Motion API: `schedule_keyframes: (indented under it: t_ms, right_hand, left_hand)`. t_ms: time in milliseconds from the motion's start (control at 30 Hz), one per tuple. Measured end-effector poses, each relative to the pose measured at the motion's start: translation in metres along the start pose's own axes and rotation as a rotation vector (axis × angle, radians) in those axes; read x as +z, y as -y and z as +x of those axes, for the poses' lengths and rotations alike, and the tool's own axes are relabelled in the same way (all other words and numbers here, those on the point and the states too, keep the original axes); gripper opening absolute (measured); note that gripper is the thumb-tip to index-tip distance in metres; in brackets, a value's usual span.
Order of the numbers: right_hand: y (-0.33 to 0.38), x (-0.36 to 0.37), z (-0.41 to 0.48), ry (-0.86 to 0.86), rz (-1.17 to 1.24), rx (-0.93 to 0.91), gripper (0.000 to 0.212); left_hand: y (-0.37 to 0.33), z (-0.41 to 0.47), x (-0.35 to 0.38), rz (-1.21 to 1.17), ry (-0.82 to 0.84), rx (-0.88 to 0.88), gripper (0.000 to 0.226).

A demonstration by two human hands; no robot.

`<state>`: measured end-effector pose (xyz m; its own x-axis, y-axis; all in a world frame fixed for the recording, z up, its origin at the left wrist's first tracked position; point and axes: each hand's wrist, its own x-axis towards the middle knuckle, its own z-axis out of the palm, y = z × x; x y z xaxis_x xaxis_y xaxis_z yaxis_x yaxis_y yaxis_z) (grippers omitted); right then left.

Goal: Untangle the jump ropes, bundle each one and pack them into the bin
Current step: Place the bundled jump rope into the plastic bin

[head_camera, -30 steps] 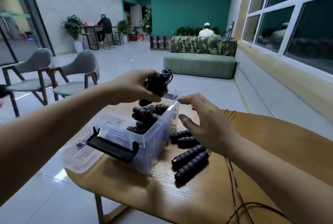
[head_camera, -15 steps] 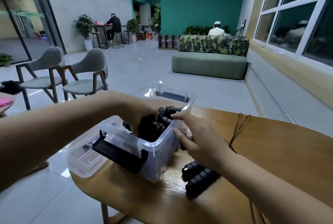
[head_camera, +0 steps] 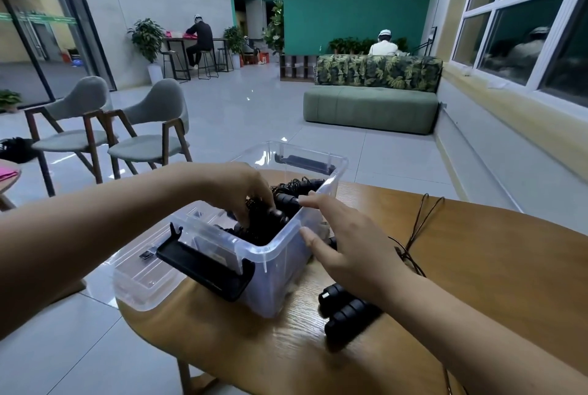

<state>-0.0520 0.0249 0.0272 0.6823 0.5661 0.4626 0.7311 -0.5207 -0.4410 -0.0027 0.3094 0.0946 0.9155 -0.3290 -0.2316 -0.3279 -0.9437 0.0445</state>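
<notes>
Peering into the bin (head_camera: 338, 161) from my end, I get only a dark mass: the bundled jump ropes (head_camera: 288, 199) inside blur together, and I cannot count them. The left hand (head_camera: 241, 194) reaches down into that mass with its fingers bent and the tips buried among the coils, so I cannot tell whether it grips a bundle or only rests on one. The right hand (head_camera: 353, 242) lies spread with straight fingers, its forefinger at the bin's near rim and its thumb against the clear side wall, holding nothing.

The right forearm covers part of the loose handles (head_camera: 346, 308), black and ribbed, which lie on the surface (head_camera: 493, 267) just beside the bin. Thin brown cord (head_camera: 423, 213) loops across the wood behind the hand and runs off the bottom edge of the view (where it ends I cannot see). A clear lid (head_camera: 143, 280) sits at the bin's left, overhanging the surface's rounded edge.

The surface is pale oak-grained wood. Beyond it lie a glossy tiled floor (head_camera: 254, 108), two grey chairs (head_camera: 149, 127) at left, a green sofa (head_camera: 369, 108) and a white-framed window (head_camera: 525, 28) at right.
</notes>
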Motion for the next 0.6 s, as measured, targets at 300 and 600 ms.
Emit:
schedule_keyframes:
  t_ms: [300,600]
  right_hand:
    - [0.003,-0.001,-0.001,-0.002,-0.041,-0.002,0.045]
    - [0.001,-0.008,-0.007,0.085,0.026,-0.005,0.052]
  left_hand:
    - [-0.009,0.010,-0.018,-0.117,0.191,-0.053,0.053]
    - [-0.013,-0.009,0.015,0.079,-0.083,0.037,0.066]
